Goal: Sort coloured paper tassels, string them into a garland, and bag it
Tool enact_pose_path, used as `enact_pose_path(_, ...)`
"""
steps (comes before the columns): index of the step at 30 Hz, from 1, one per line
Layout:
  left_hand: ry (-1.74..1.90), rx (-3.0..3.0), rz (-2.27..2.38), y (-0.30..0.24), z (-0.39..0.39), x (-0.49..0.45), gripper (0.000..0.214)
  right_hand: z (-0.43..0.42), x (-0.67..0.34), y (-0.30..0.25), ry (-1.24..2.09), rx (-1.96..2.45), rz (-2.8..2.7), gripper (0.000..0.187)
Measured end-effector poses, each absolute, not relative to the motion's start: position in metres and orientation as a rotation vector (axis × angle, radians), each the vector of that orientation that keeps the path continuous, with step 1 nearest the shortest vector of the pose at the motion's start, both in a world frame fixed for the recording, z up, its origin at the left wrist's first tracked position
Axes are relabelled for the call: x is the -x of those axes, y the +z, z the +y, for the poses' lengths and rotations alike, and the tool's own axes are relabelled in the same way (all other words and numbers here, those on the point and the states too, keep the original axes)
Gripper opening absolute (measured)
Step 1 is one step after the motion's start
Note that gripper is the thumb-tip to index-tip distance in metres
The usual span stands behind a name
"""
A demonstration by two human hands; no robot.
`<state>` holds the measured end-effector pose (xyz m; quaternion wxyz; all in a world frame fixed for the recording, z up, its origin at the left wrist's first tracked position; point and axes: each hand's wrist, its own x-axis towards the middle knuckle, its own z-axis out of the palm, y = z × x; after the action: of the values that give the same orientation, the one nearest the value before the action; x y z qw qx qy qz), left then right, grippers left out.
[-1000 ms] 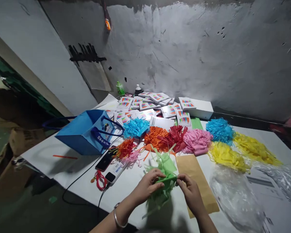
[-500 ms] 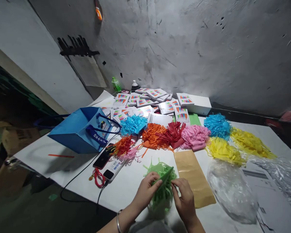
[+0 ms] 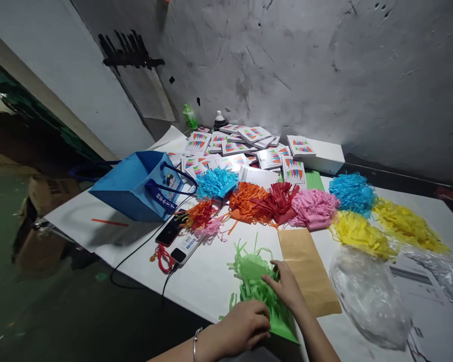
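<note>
Inspector: Start from the left edge.

Clerk: An orange strip (image 3: 109, 222) lies flat on the white table (image 3: 207, 274). Just beyond it is a blue bag (image 3: 130, 188). Then a dark phone (image 3: 169, 231) and, beside it, a white device (image 3: 189, 246), with a red cord (image 3: 164, 259) near both.

Inspector: Continue to the middle.

Clerk: A blue fringed bundle (image 3: 215, 182) lies in front of a heap of printed packets (image 3: 254, 134). An orange bundle (image 3: 245, 201) follows. Nearer the person, green fringed paper (image 3: 253, 269) lies at the table's near side.

Inspector: State of the hands?

Clerk: The left hand (image 3: 245, 324), a silver bracelet (image 3: 195, 344) at its wrist, rests at the near part of the green paper. Its fingers are curled; whether they grip cannot be told. The right hand (image 3: 285, 285) is at the paper's right side, thumb and fingers apart, tips on the fringe.

Inspector: And the right of the table?

Clerk: A red bundle (image 3: 281, 201) touches a pink one (image 3: 314, 207); a brown envelope (image 3: 307, 274) lies in front, just beside the green paper. Further right are a crumpled clear plastic bag (image 3: 368, 299) and, behind it, a yellow bundle (image 3: 358, 234).
</note>
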<state>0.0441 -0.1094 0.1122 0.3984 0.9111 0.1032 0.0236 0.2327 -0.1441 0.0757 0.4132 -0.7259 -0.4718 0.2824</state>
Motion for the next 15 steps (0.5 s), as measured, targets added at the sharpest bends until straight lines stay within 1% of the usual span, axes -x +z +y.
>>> enact_pose_path(1,0.058,-2.306,0.246,0.112,-0.110,-0.044,0.011,-0.137,-0.226,0.071,0.699,1.833,-1.178,0.038)
enact_pose_path(4,0.087,-2.312,0.265,0.112,-0.111,-0.042,0.009,-0.117,-0.220,0.064,0.682,1.829,-1.155,0.022)
enact_pose_path(7,0.204,-2.317,0.359,0.116,-0.109,-0.035,0.006,-0.111,-0.247,0.068,0.587,1.865,-1.020,0.038)
enact_pose_path(10,0.363,-2.214,0.542,0.124,-0.103,-0.025,0.005,-0.126,-0.302,0.075,0.406,1.984,-0.777,0.057)
enact_pose_path(12,0.473,-2.056,0.722,0.131,-0.096,-0.019,0.011,-0.144,-0.337,0.075,0.324,2.074,-0.654,0.065)
enact_pose_path(15,0.540,-1.734,0.928,0.142,-0.084,-0.016,0.026,-0.172,-0.360,0.070,0.250,2.199,-0.586,0.068)
